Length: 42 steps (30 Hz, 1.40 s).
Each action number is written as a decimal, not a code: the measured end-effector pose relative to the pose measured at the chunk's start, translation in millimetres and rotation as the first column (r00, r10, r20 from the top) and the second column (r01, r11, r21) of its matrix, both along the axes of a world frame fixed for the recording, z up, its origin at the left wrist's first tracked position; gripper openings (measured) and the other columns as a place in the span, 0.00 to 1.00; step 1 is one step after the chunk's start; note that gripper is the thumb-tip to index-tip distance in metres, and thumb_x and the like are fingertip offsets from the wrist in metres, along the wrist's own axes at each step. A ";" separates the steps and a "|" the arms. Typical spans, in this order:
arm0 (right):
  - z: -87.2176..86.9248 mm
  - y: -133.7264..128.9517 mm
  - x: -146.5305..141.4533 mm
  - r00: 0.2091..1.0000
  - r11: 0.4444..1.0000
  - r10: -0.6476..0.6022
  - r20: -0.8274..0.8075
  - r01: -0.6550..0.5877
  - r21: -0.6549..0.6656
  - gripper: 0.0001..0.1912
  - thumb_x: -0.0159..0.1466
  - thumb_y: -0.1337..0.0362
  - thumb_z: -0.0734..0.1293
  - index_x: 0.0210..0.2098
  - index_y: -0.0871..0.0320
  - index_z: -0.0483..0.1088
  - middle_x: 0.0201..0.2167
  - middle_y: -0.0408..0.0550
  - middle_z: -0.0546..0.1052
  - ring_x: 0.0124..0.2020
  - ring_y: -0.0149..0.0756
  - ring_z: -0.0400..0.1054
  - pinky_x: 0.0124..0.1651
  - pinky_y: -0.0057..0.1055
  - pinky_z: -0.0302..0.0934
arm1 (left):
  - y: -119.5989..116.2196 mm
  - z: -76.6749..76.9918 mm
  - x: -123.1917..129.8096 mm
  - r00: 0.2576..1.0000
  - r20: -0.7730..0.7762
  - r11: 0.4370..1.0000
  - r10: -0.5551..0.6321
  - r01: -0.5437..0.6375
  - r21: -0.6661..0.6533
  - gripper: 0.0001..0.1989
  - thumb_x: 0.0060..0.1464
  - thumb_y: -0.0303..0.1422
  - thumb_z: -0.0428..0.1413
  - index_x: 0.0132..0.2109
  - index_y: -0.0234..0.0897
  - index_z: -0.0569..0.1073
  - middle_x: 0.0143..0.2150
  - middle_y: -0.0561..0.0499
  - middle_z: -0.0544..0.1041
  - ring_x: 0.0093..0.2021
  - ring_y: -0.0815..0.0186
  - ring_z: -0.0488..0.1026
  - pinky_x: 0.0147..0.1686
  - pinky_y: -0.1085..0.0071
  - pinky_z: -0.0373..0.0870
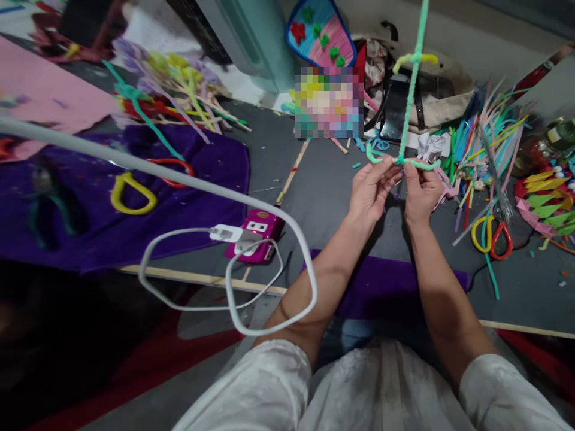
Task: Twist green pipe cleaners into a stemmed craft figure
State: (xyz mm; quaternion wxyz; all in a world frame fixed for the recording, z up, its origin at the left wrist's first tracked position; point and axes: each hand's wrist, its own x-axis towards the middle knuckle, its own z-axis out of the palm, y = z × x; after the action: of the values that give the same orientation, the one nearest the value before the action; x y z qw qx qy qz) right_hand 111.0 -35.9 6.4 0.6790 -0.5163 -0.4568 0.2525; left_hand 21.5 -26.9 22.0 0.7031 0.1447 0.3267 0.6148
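Both hands meet over the grey tabletop at a green pipe cleaner (422, 164) that runs sideways across the fingertips. My left hand (372, 190) pinches it just left of its middle, and its left end curls upward. On the other side my right hand (421, 193) pinches it with thumb and finger. From between the hands a twisted green pipe cleaner stem (408, 114) rises out of the top of the view. A short yellow pipe cleaner (429, 59) crosses that stem higher up.
Right of my hands lie many loose pipe cleaners (476, 137) and red-yellow scissors (492, 236). On the left, a purple cloth (215, 173) carries pliers (54, 197) and more scissors (133, 193). A white cable (269, 206) loops over a pink power strip (258, 236), near my left forearm.
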 end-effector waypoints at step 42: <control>3.3 4.6 9.8 0.987 0.970 0.151 -0.056 -0.158 -0.187 0.20 0.59 0.45 0.70 0.29 0.58 0.74 0.22 0.39 0.75 0.21 0.24 0.64 0.25 0.23 0.59 | 5.7 -9.1 4.9 0.935 -0.191 0.949 0.299 -0.271 0.161 0.10 0.40 0.29 0.71 0.30 0.38 0.78 0.32 0.52 0.82 0.34 0.69 0.79 0.39 0.74 0.76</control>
State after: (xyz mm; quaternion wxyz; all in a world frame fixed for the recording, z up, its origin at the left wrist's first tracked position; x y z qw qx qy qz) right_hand 120.7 -31.2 9.7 0.6139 -0.5365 -0.4552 0.3578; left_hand 26.5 -21.2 12.9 0.5561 0.2071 0.3762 0.7116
